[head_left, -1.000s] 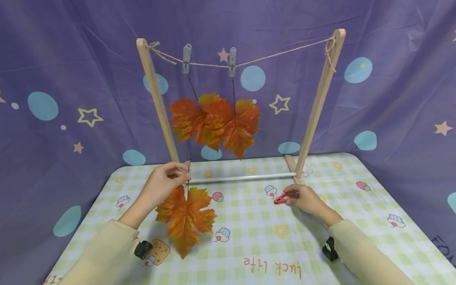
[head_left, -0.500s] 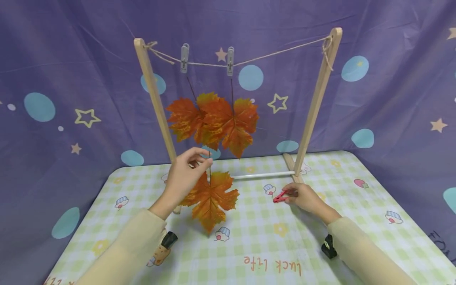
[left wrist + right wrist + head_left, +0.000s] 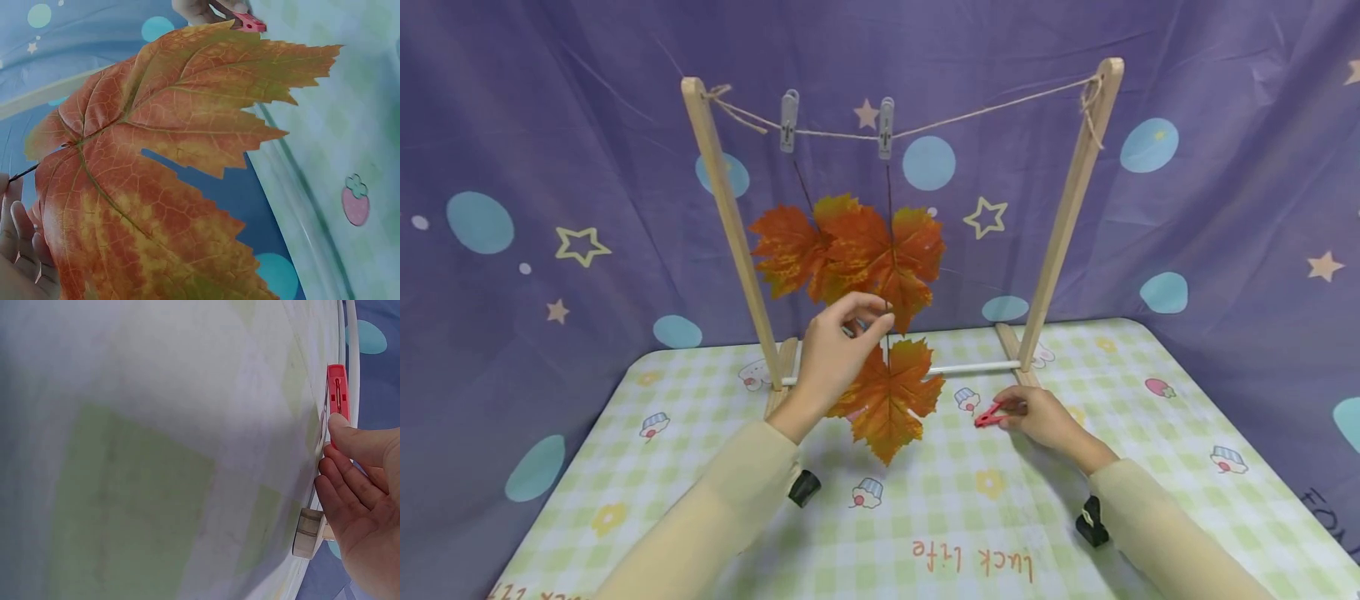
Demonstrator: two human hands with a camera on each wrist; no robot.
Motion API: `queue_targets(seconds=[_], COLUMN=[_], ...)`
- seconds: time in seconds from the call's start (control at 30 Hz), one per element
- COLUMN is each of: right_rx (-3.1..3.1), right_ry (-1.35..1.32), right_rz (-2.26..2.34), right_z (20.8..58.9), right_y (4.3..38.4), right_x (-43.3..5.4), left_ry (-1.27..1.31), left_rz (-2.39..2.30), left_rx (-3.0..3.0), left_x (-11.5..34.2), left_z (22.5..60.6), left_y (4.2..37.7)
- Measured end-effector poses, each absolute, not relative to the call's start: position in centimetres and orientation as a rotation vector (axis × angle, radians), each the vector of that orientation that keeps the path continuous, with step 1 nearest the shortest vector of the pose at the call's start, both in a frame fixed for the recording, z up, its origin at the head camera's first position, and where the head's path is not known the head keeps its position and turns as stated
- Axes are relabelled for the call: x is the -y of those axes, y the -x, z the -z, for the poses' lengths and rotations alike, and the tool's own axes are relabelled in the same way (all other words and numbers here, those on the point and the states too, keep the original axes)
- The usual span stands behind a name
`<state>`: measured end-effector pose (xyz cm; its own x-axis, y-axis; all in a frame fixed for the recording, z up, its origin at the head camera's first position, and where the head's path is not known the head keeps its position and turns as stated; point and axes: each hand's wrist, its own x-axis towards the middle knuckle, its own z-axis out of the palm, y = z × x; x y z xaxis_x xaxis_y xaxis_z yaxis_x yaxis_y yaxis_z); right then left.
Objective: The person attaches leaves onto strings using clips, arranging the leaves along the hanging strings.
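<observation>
My left hand [image 3: 841, 346] pinches the thin stem of an orange maple leaf [image 3: 891, 400], which hangs tip down in front of the frame. The same leaf [image 3: 156, 137] fills much of the left wrist view. At the right, my right hand [image 3: 1047, 421] holds a red clothespin [image 3: 990, 415] by its handle end, low over the table. In the right wrist view the thumb presses on the clothespin [image 3: 337, 387]. Two more orange leaves [image 3: 790, 246] hang overlapping behind, their stems in a left grey clothespin [image 3: 789, 122] and a right grey clothespin [image 3: 886, 128].
A twine line [image 3: 985, 121] sags between the left wooden post [image 3: 730, 225] and the right wooden post [image 3: 1071, 217]. A white rod [image 3: 973, 368] joins the posts low down. Beneath lies a green checked tablecloth [image 3: 955, 500]; a purple curtain [image 3: 625, 125] hangs behind.
My left hand has carried its leaf to the right and upward, from beside the left post to below the hanging leaves. My right hand with the red clothespin has stayed almost still.
</observation>
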<state>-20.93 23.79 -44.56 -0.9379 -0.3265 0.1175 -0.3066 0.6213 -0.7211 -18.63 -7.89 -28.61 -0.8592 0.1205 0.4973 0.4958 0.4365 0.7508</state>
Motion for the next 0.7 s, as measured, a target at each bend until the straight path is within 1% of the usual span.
queue_targets(seconds=[0.33, 0.7], right_rx=[-2.802, -2.778], right_ry=[0.565, 0.54], right_rz=[1.243, 1.277], right_z=[44.6, 44.3], right_y=[20.9, 20.6], right_x=[-23.8, -23.7], left_ry=[0.573, 0.615], left_rz=[1.338, 1.241], left_rx=[2.238, 2.199], left_x=[5.0, 2.3], left_z=[27.6, 25.4], left_y=[19.8, 20.6])
